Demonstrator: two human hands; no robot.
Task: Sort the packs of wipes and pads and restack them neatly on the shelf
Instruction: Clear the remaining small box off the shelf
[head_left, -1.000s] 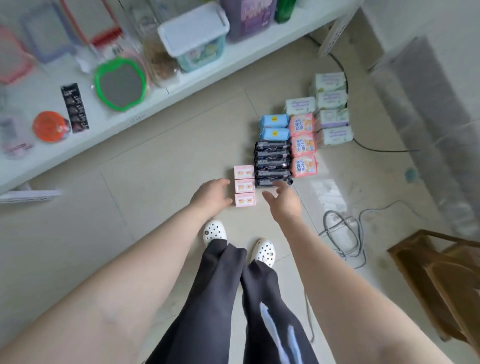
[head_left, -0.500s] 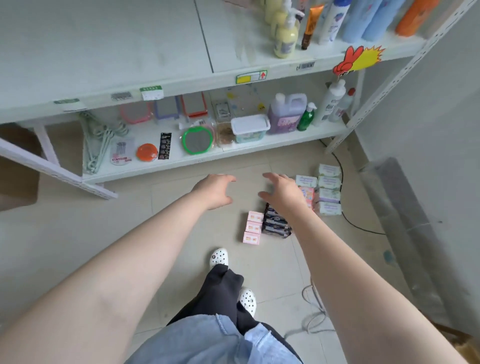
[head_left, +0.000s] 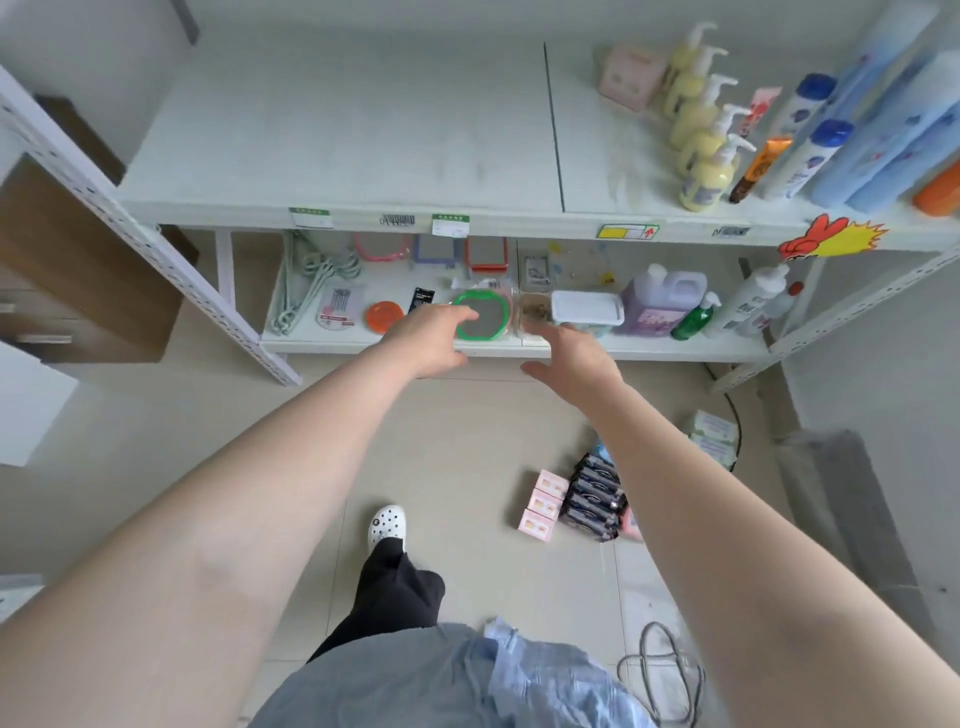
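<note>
Left hand (head_left: 434, 340) and right hand (head_left: 574, 358) are both held out over the floor in front of the lower shelf (head_left: 649, 353), fingers loosely spread and holding nothing. The packs lie on the floor tiles (head_left: 452, 441) at right, partly behind the right forearm: three pink packs (head_left: 543, 505) in a row touching a stack of black packs (head_left: 592, 501), with pale green packs (head_left: 714, 434) farther back. The upper shelf (head_left: 337, 130) is bare over its left part; its front edge bears price tags (head_left: 449, 224) and a barcode strip, none legible.
</note>
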